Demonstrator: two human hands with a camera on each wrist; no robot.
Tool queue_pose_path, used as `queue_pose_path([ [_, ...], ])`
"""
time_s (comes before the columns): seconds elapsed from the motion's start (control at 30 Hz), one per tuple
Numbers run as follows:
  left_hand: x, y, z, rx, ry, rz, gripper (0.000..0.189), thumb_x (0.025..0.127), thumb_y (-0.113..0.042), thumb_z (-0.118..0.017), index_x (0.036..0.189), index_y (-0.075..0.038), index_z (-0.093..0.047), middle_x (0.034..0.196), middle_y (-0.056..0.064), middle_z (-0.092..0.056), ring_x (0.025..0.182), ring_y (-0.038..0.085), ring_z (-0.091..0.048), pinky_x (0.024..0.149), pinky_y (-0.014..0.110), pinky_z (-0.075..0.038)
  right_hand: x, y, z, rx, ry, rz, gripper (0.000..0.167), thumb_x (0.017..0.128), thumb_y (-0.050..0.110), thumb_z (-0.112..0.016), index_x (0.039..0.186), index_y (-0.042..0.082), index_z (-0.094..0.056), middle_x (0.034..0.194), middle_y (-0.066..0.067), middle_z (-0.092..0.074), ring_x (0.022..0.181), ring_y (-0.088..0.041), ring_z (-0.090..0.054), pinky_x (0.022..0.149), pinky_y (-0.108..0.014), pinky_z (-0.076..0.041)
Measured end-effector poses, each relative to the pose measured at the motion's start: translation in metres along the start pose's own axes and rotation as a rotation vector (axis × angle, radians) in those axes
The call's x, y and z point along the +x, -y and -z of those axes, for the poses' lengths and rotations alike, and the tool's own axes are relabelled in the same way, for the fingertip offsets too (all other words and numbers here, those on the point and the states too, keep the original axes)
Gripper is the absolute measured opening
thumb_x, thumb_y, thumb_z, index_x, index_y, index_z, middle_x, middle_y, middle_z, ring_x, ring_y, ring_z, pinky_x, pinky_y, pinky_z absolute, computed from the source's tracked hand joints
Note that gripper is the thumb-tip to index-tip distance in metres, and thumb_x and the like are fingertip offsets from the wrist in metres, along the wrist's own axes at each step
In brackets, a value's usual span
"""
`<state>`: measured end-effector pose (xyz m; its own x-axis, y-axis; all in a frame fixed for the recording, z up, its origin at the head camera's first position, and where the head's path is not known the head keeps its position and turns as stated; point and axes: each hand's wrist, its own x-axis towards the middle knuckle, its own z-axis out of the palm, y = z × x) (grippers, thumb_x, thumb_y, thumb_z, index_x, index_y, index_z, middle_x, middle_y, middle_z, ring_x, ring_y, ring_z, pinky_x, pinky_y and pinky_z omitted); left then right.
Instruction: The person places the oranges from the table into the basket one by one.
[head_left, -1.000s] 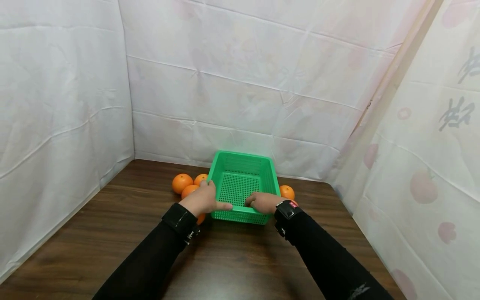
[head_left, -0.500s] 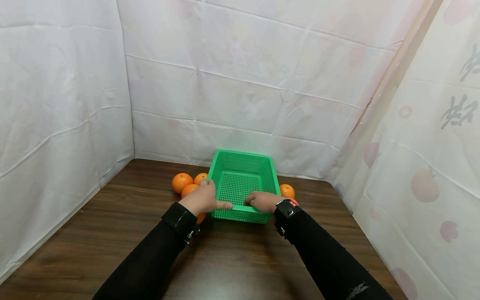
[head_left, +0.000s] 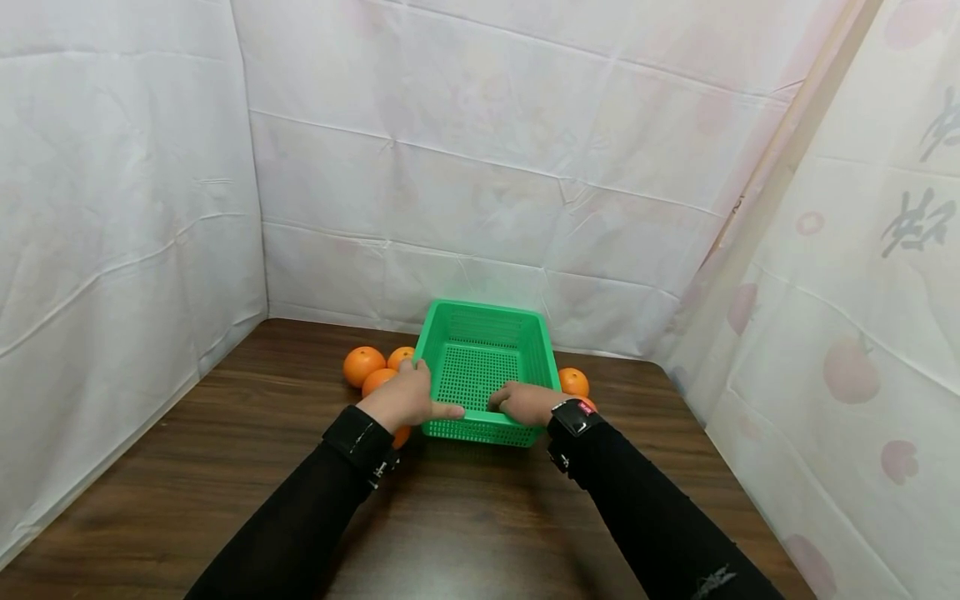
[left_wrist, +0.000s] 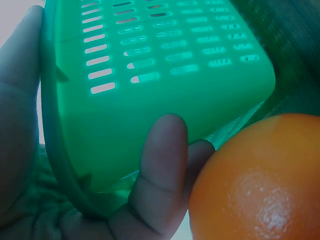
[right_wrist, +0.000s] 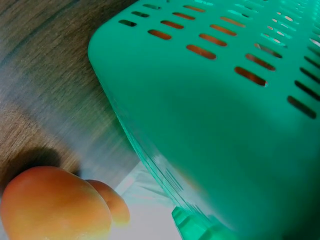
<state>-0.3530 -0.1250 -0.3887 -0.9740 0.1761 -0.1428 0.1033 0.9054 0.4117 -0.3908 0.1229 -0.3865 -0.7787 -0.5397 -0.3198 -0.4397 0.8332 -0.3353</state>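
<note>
A green perforated plastic basket [head_left: 480, 432] sits toward the back of the wooden table, with nothing in it. My left hand [head_left: 402, 402] grips its near left corner, thumb along the front rim. In the left wrist view, curled fingers [left_wrist: 162, 170] press the outside of the basket wall [left_wrist: 110, 135], right by an orange [left_wrist: 260, 185]. My right hand [head_left: 529, 406] holds the front rim near the right corner, its fingers bent over into the basket. The right wrist view shows the basket's outer corner [right_wrist: 175, 110] but not that hand's fingers.
Several oranges [head_left: 364, 367] cluster at the basket's left, partly hidden by the left hand. Two more oranges [head_left: 574, 382] lie at its right; the right wrist view shows an orange [right_wrist: 55, 207] there. White cloth [head_left: 480, 208] hangs behind and beside the table [head_left: 450, 533].
</note>
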Motion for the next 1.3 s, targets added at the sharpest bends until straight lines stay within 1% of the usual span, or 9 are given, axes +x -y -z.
queue_pose_path([
  [0.2,0.001,0.0,0.0,0.003,0.001,-0.001,0.128,0.09,-0.077,-0.068,0.169,0.005,-0.009,0.174,0.036,-0.008,0.133,0.039,-0.061,0.106,0.051,-0.056,0.002,-0.001,-0.002,-0.023,-0.014,-0.01,0.049,0.108,0.012,-0.033,0.137,0.019,-0.072,0.156,-0.01,-0.055,0.15,-0.032,-0.046,0.122,-0.053,-0.041],
  [0.37,0.0,0.0,0.0,0.009,-0.001,-0.003,0.127,0.091,-0.075,-0.068,0.168,0.006,-0.01,0.173,0.037,-0.009,0.132,0.039,-0.062,0.104,0.05,-0.057,0.005,-0.004,-0.003,-0.009,-0.035,0.009,0.048,0.108,0.012,-0.034,0.135,0.019,-0.073,0.152,-0.009,-0.06,0.146,-0.031,-0.052,0.119,-0.051,-0.045],
  [0.53,0.0,0.001,0.0,0.014,-0.006,-0.003,0.128,0.089,-0.078,-0.067,0.168,0.007,-0.011,0.173,0.037,-0.01,0.133,0.04,-0.061,0.105,0.051,-0.057,0.004,-0.004,-0.005,-0.017,-0.064,0.018,0.044,0.111,0.016,-0.036,0.132,0.021,-0.075,0.149,-0.01,-0.059,0.142,-0.032,-0.053,0.116,-0.052,-0.046],
  [0.73,-0.001,0.001,0.001,0.025,0.001,-0.002,0.129,0.088,-0.079,-0.067,0.168,0.007,-0.011,0.173,0.037,-0.01,0.121,0.035,-0.066,0.098,0.046,-0.06,0.0,-0.002,-0.008,-0.058,-0.136,0.035,0.038,0.113,0.018,-0.04,0.125,0.022,-0.076,0.136,-0.009,-0.061,0.126,-0.028,-0.059,0.106,-0.049,-0.05],
  [0.87,-0.001,0.001,0.001,0.036,-0.006,-0.01,0.129,0.088,-0.079,-0.067,0.167,0.008,-0.014,0.172,0.038,-0.012,0.116,0.034,-0.068,0.094,0.044,-0.061,-0.003,0.0,-0.008,-0.047,-0.163,0.04,0.037,0.112,0.016,-0.041,0.13,0.017,-0.074,0.135,-0.01,-0.061,0.12,-0.029,-0.06,0.102,-0.05,-0.051],
  [0.97,-0.002,0.0,0.001,0.032,-0.013,-0.015,0.129,0.088,-0.078,-0.068,0.167,0.008,-0.015,0.172,0.038,-0.014,0.116,0.034,-0.068,0.094,0.043,-0.061,-0.005,-0.001,-0.008,-0.035,-0.188,0.04,0.037,0.111,0.016,-0.044,0.136,0.014,-0.071,0.14,-0.012,-0.06,0.124,-0.03,-0.06,0.102,-0.05,-0.052],
  [1.1,-0.001,0.0,0.0,0.023,-0.018,-0.017,0.129,0.088,-0.078,-0.07,0.167,0.008,-0.015,0.171,0.038,-0.015,0.115,0.035,-0.068,0.094,0.044,-0.061,-0.009,-0.001,-0.007,-0.008,-0.252,0.041,0.037,0.108,0.017,-0.051,0.141,0.016,-0.067,0.149,-0.01,-0.057,0.133,-0.03,-0.058,0.105,-0.049,-0.052],
  [1.2,0.0,0.0,-0.001,0.021,-0.022,-0.018,0.129,0.088,-0.077,-0.07,0.167,0.008,-0.014,0.171,0.037,-0.015,0.116,0.035,-0.067,0.096,0.045,-0.06,-0.015,0.0,-0.004,0.024,-0.294,0.054,0.037,0.107,0.016,-0.053,0.143,0.018,-0.065,0.151,-0.009,-0.056,0.136,-0.029,-0.056,0.107,-0.048,-0.051],
  [1.3,0.001,0.0,-0.002,0.023,-0.023,-0.013,0.129,0.088,-0.077,-0.07,0.167,0.008,-0.014,0.171,0.037,-0.016,0.118,0.035,-0.066,0.099,0.046,-0.06,-0.022,0.002,-0.001,0.041,-0.329,0.07,0.036,0.109,0.018,-0.054,0.143,0.019,-0.064,0.151,-0.009,-0.055,0.139,-0.03,-0.055,0.111,-0.048,-0.05],
])
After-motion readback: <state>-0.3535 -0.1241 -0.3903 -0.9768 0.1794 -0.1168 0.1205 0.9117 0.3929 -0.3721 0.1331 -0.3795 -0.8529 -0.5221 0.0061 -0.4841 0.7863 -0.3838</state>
